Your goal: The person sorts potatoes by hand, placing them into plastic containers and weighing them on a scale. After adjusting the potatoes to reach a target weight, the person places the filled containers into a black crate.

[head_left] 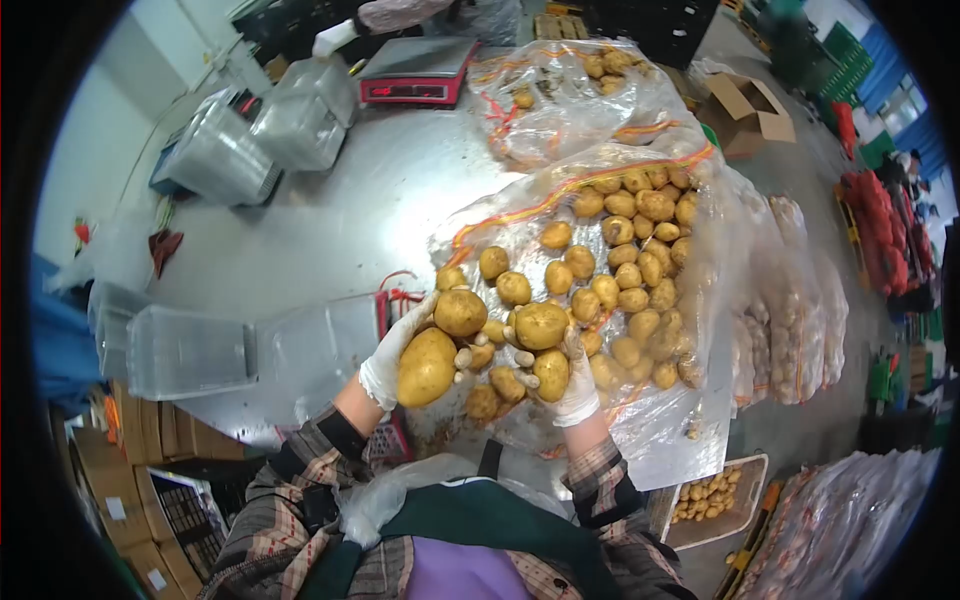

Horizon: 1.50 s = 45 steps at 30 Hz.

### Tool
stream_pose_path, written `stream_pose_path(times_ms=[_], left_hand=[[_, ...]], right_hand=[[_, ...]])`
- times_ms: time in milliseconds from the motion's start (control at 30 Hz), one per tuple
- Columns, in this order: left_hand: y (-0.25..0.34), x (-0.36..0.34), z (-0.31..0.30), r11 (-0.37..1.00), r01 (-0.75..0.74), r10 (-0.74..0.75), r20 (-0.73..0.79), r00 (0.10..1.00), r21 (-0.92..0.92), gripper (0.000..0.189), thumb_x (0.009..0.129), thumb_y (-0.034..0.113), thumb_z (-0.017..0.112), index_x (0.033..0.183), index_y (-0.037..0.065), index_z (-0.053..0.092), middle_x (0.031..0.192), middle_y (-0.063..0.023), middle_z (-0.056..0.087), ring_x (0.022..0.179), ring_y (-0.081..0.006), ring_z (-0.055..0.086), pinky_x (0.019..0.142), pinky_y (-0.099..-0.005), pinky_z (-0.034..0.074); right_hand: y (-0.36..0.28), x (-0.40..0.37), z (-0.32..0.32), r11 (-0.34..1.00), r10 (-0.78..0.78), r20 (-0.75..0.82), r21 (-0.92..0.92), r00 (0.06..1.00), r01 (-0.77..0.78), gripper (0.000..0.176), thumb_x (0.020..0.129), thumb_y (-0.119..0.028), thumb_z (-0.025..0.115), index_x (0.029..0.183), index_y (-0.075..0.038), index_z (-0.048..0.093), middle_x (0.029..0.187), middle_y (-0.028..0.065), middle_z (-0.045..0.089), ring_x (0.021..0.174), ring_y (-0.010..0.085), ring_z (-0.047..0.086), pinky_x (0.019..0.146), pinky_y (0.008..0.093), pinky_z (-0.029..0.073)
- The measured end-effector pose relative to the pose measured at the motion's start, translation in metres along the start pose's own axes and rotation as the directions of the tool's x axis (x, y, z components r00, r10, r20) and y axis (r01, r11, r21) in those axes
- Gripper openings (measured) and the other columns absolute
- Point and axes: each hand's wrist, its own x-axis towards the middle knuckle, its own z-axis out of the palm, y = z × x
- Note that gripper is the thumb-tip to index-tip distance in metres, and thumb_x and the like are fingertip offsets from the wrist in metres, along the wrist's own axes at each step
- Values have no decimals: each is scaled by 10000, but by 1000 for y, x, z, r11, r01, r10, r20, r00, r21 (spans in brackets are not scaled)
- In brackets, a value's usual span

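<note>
My left hand [384, 366], in a white glove, is closed around two potatoes: a large oval potato [426, 368] and a rounder potato [461, 313] above it. In my right hand [578, 384], also gloved, are a round potato [541, 326] and a smaller potato [551, 375] beneath it. Both hands are over the metal table, close to its near edge. Beyond them an opened clear plastic bag [715, 250] lies on its side, with many loose potatoes [655, 206] spilling from its mouth towards me. My palms are hidden by the potatoes.
A red scale [415, 72] stands at the table's far side, beside stacked clear plastic tubs [305, 115]. More tubs [192, 350] sit at the left. Another potato bag [560, 110] lies behind. A potato crate [765, 475] and cardboard box [745, 110] are off to the right.
</note>
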Motion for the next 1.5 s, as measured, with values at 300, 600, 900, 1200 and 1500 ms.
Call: stream_pose_path(times_ms=[300,600,900,1200,1500], left_hand=[[-15,-112,-65,933,-213,249,94,964,-291,540,992,441,372,1317,10,407,1197,-241,472,813,-240,532,550,-367,563],[-30,-177,-81,877,-411,422,-11,907,-251,550,979,491,372,1310,56,428,1076,-195,529,705,-208,554,566,-342,540],[11,-200,-127,-270,105,859,190,476,957,466,821,327,695,1222,140,552,1146,-138,576,960,-294,608,819,-361,519],[9,-176,-171,-663,326,697,397,597,674,557,783,313,700,1291,159,532,1306,-97,505,1216,-313,442,1012,-434,355],[-40,-175,-70,-373,-8,801,327,502,928,465,776,262,748,1178,71,613,838,-78,582,768,-227,582,708,-322,485]], right_hand=[[77,-22,13,978,202,76,29,976,-205,750,856,-656,511,1309,-67,415,969,120,531,588,149,457,536,299,395],[132,-18,34,921,334,49,-226,941,-316,777,824,-665,551,1287,-48,459,954,146,598,692,200,554,589,325,475],[159,-23,55,925,350,22,-169,937,-341,769,871,-645,491,1286,2,470,1094,151,587,805,194,568,622,304,496],[173,-9,51,935,354,4,18,935,-354,608,923,-577,460,1217,-47,502,1115,151,585,811,197,562,648,315,487],[192,-8,56,932,360,-23,61,933,-358,593,910,-604,460,1202,-89,506,978,94,574,761,170,549,659,307,481]])
